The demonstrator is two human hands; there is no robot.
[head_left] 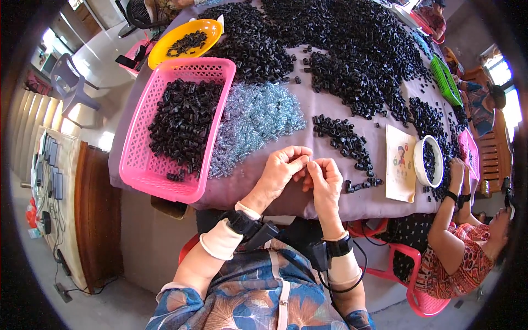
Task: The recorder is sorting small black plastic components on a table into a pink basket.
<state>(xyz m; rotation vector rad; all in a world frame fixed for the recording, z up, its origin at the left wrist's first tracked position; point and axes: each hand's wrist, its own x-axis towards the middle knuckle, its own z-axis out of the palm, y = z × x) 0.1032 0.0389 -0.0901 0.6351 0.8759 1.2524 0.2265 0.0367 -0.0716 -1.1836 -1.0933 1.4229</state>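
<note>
My left hand and my right hand meet over the near edge of the table, thumbs and forefingers pinched close together. Whatever sits between the fingertips is too small or hidden to make out. Just beyond my left hand spreads a heap of shiny, pale blue-grey coils that look like small springs. To the left stands a pink basket holding many small black plastic pieces. A loose group of black pieces lies past my right hand.
A big mound of black pieces covers the far table. A yellow plate stands behind the basket. To my right are a paper booklet, a white bowl and a co-worker. A green basket sits farther off.
</note>
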